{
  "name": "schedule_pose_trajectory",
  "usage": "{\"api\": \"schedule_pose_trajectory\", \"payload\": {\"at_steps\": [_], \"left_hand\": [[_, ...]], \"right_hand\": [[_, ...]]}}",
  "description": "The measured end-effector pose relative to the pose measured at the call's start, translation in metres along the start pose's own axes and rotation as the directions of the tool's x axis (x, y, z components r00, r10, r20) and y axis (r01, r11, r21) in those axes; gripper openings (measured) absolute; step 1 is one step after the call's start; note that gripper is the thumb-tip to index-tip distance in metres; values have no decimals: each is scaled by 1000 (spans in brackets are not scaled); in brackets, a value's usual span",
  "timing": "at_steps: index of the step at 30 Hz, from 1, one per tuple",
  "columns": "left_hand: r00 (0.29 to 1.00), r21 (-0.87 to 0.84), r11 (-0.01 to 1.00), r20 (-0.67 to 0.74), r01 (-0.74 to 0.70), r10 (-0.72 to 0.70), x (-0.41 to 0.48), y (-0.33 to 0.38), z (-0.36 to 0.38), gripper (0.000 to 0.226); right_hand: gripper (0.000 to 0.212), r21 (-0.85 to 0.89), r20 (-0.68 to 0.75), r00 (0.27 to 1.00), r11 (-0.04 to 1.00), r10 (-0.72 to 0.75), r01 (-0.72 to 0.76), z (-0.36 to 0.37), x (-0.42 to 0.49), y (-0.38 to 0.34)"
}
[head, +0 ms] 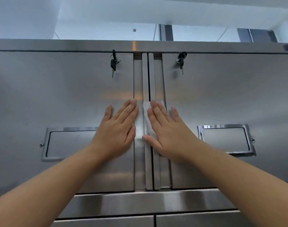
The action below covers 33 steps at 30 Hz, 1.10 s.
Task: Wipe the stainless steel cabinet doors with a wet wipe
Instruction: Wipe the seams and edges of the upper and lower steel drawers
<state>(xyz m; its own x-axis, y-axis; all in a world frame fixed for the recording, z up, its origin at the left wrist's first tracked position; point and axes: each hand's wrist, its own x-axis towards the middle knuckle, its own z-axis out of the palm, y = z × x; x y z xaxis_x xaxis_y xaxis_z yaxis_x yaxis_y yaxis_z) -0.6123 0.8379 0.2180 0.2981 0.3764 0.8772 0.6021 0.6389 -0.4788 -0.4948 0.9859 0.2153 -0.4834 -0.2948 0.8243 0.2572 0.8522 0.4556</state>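
Wet wipe (147, 114) under flat right hand (169, 133); left hand (118, 128) beside.

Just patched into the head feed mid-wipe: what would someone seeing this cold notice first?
Two bare hands press flat at centre frame: the left hand on the left door, the right hand pressing a white wet wipe over the seam beside the right door. Above, a left key and a right key hang from the doors' locks.
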Motion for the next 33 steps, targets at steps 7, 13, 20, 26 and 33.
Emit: {"api": "schedule_pose_trajectory", "payload": {"at_steps": [7,13,20,26,33], "left_hand": [[998,42,999,-54,-30,32,15,-12,3,54],[998,36,999,-62,-28,30,14,-13,6,54],[997,45,999,-67,-29,32,13,-15,7,55],[997,50,998,-66,-35,38,13,-15,9,55],[997,48,998,-72,-36,39,13,-17,10,55]], "right_hand": [[81,117,65,998,993,2,-10,0,6,4],[68,12,57,996,997,75,-76,-16,47,22],[79,-46,-10,1000,999,17,-18,-2,37,20],[77,-50,-10,998,997,60,-61,-10,61,33],[72,-106,-21,996,990,88,-90,-19,74,37]]}}
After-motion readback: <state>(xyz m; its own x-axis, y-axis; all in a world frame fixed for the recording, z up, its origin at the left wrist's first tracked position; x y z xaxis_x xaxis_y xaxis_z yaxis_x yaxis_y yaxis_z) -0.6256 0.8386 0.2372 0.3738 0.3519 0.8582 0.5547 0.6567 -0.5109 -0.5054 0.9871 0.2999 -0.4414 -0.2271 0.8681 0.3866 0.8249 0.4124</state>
